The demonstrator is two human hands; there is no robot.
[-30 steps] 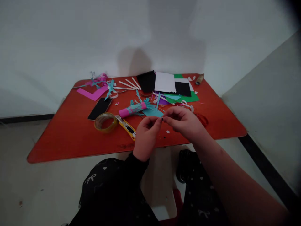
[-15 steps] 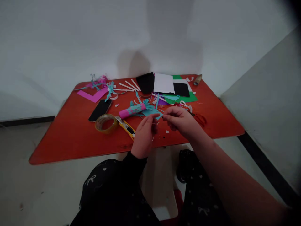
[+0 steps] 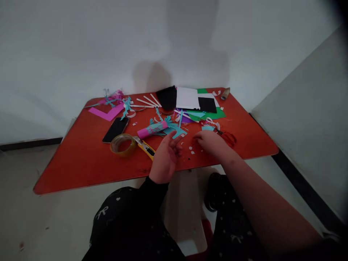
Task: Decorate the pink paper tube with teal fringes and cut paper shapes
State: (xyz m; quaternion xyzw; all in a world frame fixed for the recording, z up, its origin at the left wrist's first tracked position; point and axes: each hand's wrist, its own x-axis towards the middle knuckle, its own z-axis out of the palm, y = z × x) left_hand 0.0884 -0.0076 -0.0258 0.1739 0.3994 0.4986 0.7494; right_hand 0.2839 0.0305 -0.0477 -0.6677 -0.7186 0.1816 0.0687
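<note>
My left hand (image 3: pixel 166 157) is turned palm up over the front of the red table (image 3: pixel 81 163), its fingers apart. A tiny white scrap (image 3: pixel 182 135) shows by its fingertips; whether it touches them I cannot tell. My right hand (image 3: pixel 209 141) is bent down at the tabletop with its fingers drawn together. Anything between those fingertips is hidden. Small white paper bits (image 3: pixel 192 152) lie between the hands. Beyond my left hand is a pink paper tube (image 3: pixel 144 133) wrapped with blue fringe. Red-handled scissors (image 3: pixel 228 138) lie beside my right hand.
A yellow box cutter (image 3: pixel 146 148), a tape roll (image 3: pixel 123 145) and a black phone (image 3: pixel 116 129) lie to the left. At the back are white sticks (image 3: pixel 149 100), a white sheet (image 3: pixel 187 98), green paper (image 3: pixel 217 114) and a cardboard tube (image 3: pixel 225 93). A wall stands behind.
My hands have moved apart. The right one has gone from a raised pinch near the left fingertips down to the tabletop. My left hand's fingers have spread.
</note>
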